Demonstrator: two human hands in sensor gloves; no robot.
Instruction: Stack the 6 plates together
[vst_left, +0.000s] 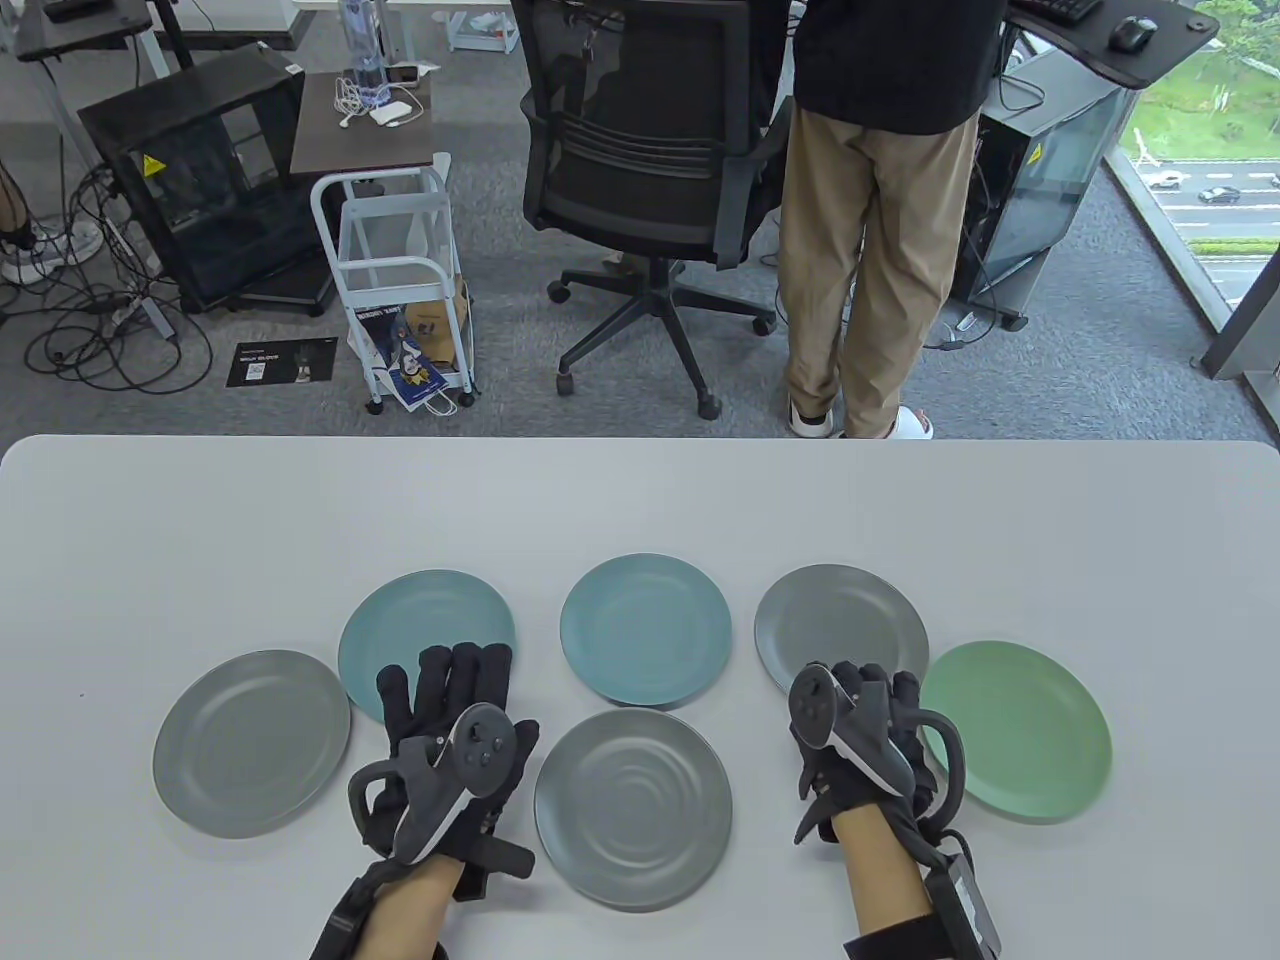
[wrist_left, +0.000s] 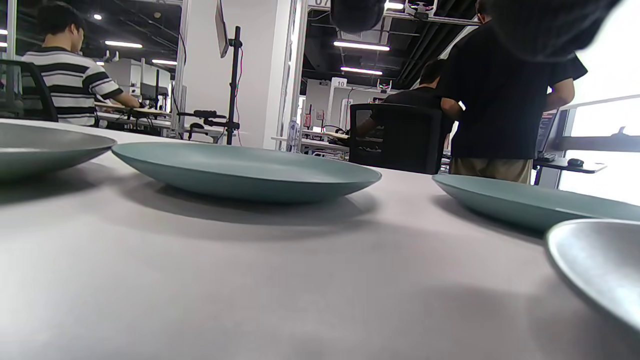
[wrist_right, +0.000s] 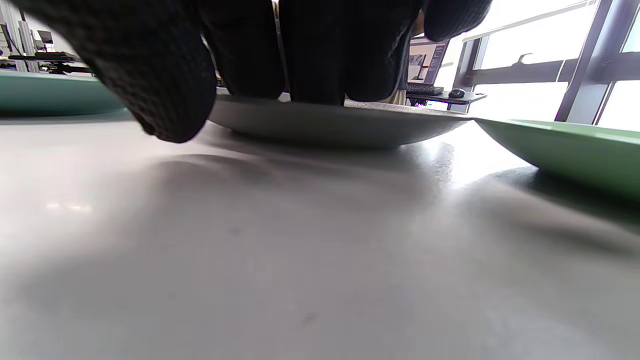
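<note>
Six plates lie singly on the white table (vst_left: 640, 500): a grey one at the left (vst_left: 250, 742), a teal one behind it (vst_left: 427, 620), a teal one in the middle (vst_left: 645, 628), a grey one at the front middle (vst_left: 632, 808), a grey one at the back right (vst_left: 840, 620) and a green one at the right (vst_left: 1020, 730). My left hand (vst_left: 470, 690) is spread flat over the near rim of the left teal plate (wrist_left: 245, 170), holding nothing. My right hand (vst_left: 860, 690) has its fingers (wrist_right: 320, 60) resting on the near rim of the back-right grey plate (wrist_right: 325, 125). Its thumb (wrist_right: 165, 90) hangs in front of the rim.
Beyond the table's far edge stand an office chair (vst_left: 640, 150), a standing person (vst_left: 870, 200) and a white cart (vst_left: 400, 280). The green plate (wrist_right: 565, 145) lies just right of my right hand. The front grey plate (wrist_left: 600, 260) lies just right of my left hand.
</note>
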